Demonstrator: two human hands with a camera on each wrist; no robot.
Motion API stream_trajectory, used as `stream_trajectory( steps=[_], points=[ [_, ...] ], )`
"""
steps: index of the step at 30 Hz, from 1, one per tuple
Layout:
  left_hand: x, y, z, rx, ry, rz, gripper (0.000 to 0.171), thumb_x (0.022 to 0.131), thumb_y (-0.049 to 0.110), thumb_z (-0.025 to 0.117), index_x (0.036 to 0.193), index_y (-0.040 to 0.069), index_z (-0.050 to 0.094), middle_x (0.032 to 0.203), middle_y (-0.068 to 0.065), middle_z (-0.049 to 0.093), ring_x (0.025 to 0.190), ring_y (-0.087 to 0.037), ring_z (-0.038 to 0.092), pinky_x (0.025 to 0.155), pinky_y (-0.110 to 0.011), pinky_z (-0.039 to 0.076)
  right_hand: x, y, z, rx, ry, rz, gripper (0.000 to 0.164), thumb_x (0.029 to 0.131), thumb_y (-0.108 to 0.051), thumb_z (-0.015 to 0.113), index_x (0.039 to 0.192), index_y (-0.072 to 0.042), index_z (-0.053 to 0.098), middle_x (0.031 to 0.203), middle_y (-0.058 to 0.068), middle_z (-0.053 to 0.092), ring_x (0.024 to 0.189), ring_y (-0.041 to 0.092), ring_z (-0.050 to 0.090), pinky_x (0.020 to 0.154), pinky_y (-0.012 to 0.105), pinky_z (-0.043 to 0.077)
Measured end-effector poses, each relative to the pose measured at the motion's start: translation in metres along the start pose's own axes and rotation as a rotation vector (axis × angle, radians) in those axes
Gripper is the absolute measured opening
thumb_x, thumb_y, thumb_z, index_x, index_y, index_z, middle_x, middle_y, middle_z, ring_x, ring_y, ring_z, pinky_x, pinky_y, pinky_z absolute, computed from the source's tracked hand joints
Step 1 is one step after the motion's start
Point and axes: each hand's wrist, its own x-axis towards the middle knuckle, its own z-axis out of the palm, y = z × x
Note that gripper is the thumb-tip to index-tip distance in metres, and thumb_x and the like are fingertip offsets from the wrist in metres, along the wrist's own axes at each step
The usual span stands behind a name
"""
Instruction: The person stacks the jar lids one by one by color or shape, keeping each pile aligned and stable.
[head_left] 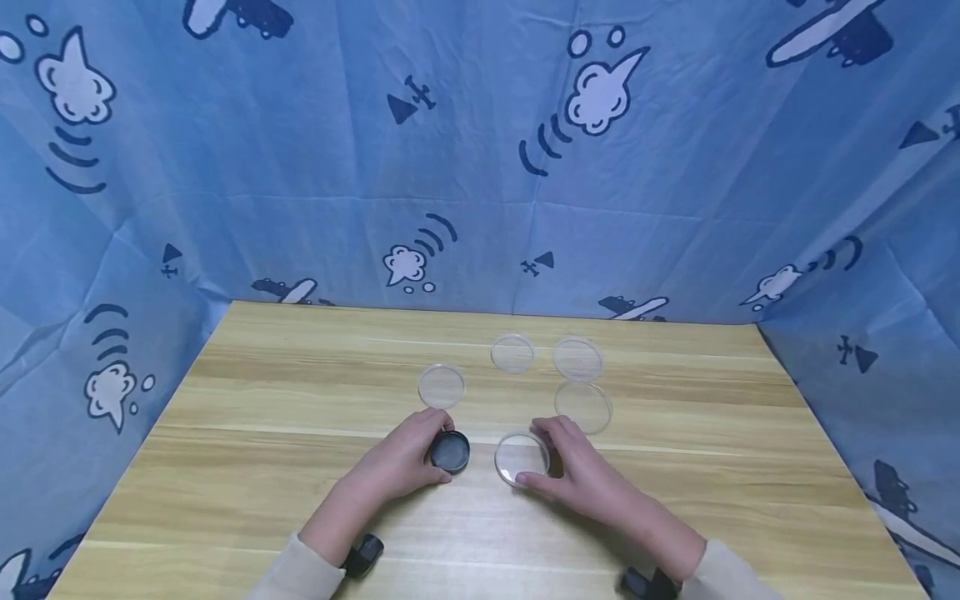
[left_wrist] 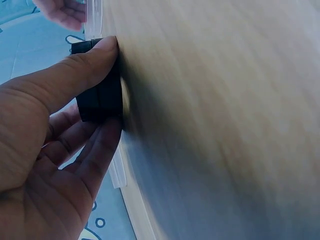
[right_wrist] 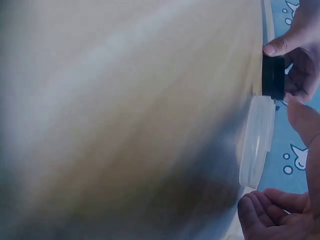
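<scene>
My left hand (head_left: 408, 454) grips a small round black container (head_left: 450, 452) by its sides, thumb on the near side and fingers on the far side. In the left wrist view, this black container (left_wrist: 100, 92) shows two layers and sits at the tabletop. To its right is a clear round dish (head_left: 519, 459) with a low wall. My right hand (head_left: 577, 471) curves loosely around the dish's right side. From the right wrist, a gap shows between the thumb (right_wrist: 302, 120) and the clear dish (right_wrist: 256, 142); the fingertips lie close to its rim.
Several other flat clear discs lie farther back: one beyond my left hand (head_left: 441, 386), a clear disc (head_left: 513, 353) at back centre, another disc (head_left: 577, 359) at its right, and a larger disc (head_left: 583, 407) beyond my right hand. Blue patterned cloth (head_left: 480, 167) encloses the wooden table (head_left: 300, 400).
</scene>
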Motion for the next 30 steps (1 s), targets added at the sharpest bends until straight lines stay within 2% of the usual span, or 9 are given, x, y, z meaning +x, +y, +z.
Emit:
stream_trajectory(
  steps=[5,11,22,30],
  points=[
    [0.001,0.001,0.0,0.006,0.001,0.01,0.051,0.074,0.012,0.094,0.112,0.008,0.059,0.109,-0.003,0.066,0.102,-0.017,0.06,0.092,-0.039,0.052,0.014,0.001,-0.006,0.017,0.008,0.007,0.069,0.092,-0.04,0.079,0.141,0.002,0.054,0.131,0.015,0.062,0.119,0.025,0.062,0.105,0.049,0.053],
    [0.001,0.002,-0.001,0.009,-0.005,0.005,0.052,0.074,0.012,0.093,0.113,0.008,0.059,0.109,-0.004,0.065,0.102,-0.018,0.06,0.092,-0.04,0.052,0.036,-0.001,-0.008,0.05,0.011,0.006,0.069,0.093,-0.036,0.079,0.143,0.005,0.052,0.136,0.02,0.061,0.126,0.034,0.061,0.109,0.053,0.05],
    [0.001,0.004,-0.002,-0.004,-0.024,-0.015,0.051,0.076,0.012,0.093,0.116,0.008,0.06,0.112,-0.005,0.066,0.104,-0.018,0.061,0.094,-0.042,0.053,0.074,-0.013,-0.002,0.066,-0.07,0.003,0.071,0.096,-0.042,0.075,0.146,0.002,0.05,0.137,0.019,0.06,0.125,0.032,0.06,0.109,0.05,0.05],
    [0.0,0.003,0.0,-0.004,-0.023,-0.022,0.053,0.075,0.012,0.093,0.117,0.007,0.061,0.113,-0.005,0.067,0.106,-0.019,0.062,0.096,-0.043,0.053,0.098,-0.018,0.001,0.045,-0.124,-0.031,0.071,0.096,-0.037,0.076,0.146,0.004,0.05,0.138,0.02,0.059,0.128,0.033,0.059,0.113,0.049,0.049]
  ],
)
